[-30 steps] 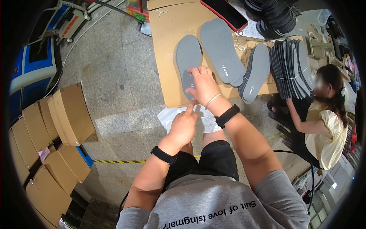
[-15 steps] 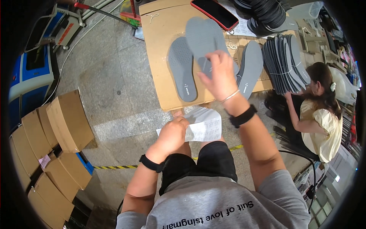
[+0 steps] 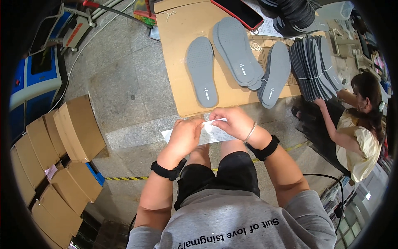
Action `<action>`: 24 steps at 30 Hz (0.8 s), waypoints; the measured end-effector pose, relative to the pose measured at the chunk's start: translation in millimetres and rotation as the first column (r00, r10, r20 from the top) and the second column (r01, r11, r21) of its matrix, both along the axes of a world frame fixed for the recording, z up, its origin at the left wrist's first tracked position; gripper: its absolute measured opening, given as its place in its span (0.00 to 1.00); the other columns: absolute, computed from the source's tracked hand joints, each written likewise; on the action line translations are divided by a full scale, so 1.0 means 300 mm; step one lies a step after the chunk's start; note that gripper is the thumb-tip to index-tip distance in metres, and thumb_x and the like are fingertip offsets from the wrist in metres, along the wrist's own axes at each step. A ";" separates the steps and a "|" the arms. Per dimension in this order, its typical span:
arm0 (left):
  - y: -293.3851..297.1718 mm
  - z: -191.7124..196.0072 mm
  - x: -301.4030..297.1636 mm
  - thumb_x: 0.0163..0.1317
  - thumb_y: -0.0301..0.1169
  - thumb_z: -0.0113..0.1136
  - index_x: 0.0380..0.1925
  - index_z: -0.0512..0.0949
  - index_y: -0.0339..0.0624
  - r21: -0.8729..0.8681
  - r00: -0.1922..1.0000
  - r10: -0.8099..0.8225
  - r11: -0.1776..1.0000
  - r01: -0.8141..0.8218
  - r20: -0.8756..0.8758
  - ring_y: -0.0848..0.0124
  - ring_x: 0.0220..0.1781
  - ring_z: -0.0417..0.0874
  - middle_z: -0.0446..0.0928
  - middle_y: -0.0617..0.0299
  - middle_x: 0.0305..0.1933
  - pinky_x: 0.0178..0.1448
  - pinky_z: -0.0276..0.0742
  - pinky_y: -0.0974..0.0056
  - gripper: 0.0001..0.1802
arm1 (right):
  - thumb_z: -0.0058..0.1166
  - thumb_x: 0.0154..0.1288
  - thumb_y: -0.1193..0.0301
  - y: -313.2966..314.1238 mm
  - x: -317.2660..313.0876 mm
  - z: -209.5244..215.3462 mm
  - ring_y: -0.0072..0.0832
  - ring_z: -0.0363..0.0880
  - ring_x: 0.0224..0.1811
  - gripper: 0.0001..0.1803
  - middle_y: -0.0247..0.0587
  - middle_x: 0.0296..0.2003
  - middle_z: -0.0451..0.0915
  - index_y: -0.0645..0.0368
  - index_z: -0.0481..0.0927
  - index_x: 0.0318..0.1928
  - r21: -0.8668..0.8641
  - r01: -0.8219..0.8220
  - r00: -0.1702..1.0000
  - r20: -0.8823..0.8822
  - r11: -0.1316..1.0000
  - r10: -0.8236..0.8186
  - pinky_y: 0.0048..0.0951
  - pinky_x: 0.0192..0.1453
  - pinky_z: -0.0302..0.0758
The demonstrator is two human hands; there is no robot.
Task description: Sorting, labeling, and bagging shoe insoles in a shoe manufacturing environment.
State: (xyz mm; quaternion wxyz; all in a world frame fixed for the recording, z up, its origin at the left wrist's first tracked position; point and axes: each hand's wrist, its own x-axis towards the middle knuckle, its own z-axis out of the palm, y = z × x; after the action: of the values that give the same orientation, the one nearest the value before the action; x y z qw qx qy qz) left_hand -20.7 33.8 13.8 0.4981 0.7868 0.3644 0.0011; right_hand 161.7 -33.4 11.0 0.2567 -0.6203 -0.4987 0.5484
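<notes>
- Paper sheet (image 3: 214,135), white and printed, hangs between both hands, just below the near edge of the cardboard (image 3: 181,107).
- Left hand (image 3: 185,136): fingers curled, pinching the sheet's upper edge.
- Right hand (image 3: 235,123): thumb and fingers closed on that edge, near the left hand.
- Hidden: part of the sheet behind the left hand; it looks folded, though I can't be sure. Red-edged phone (image 3: 239,12) and dark stack (image 3: 294,16) are cut off above.
- Counts: one lone grey insole (image 3: 202,70), two overlapping insole piles (image 3: 237,54), one string-tied row (image 3: 315,68) packed too closely to count.
</notes>
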 end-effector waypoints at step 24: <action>-0.097 -0.068 0.071 0.55 0.24 0.49 0.33 0.76 0.32 0.213 0.978 -0.165 0.959 0.189 -0.127 0.52 0.53 0.73 0.62 0.48 0.63 0.56 0.70 0.55 0.09 | 0.55 0.51 0.74 0.218 0.052 -0.123 0.41 0.66 0.52 0.04 0.46 0.45 0.72 0.60 0.77 0.29 0.270 -0.128 0.946 0.321 0.954 0.036 0.34 0.57 0.64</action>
State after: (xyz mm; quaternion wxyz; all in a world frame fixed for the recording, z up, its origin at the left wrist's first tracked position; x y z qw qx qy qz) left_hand 0.6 4.9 -6.7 0.3840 0.8663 0.3164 -0.0449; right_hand 177.4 32.0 -26.0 0.2384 -0.6339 -0.6328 0.3754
